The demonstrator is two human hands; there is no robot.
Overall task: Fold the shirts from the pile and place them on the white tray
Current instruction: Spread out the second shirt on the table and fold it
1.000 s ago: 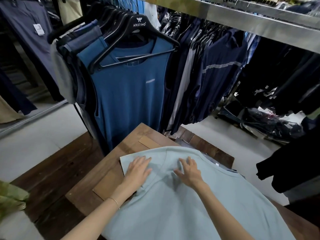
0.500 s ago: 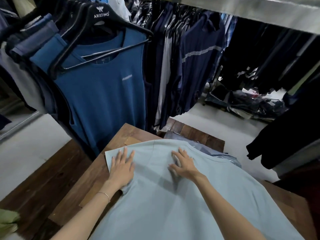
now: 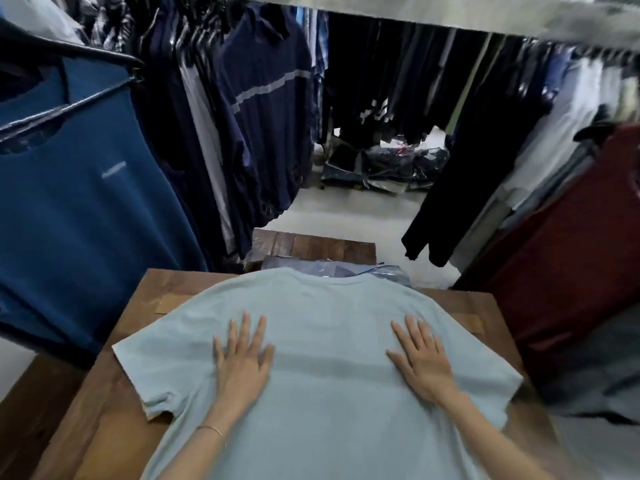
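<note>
A pale mint-green T-shirt (image 3: 322,348) lies spread flat on the wooden table (image 3: 162,292), collar at the far side and both short sleeves out to the sides. My left hand (image 3: 242,358) presses flat on the shirt's left chest area with straight, spread fingers. My right hand (image 3: 420,358) lies flat on the right chest area, fingers straight. Past the collar, a bluish packaged garment (image 3: 332,270) shows at the table's far edge. No white tray is in view.
Racks of hanging clothes surround the table: a blue sleeveless top (image 3: 79,202) on the left, dark navy garments (image 3: 263,116) behind, a dark red shirt (image 3: 571,254) on the right. Bagged clothes (image 3: 381,168) lie on the pale floor beyond.
The view has swung right and down, centring the shirt. My hands have spread apart across the shirt's chest, the right one moving far to the right, and the fabric lies smoother.
</note>
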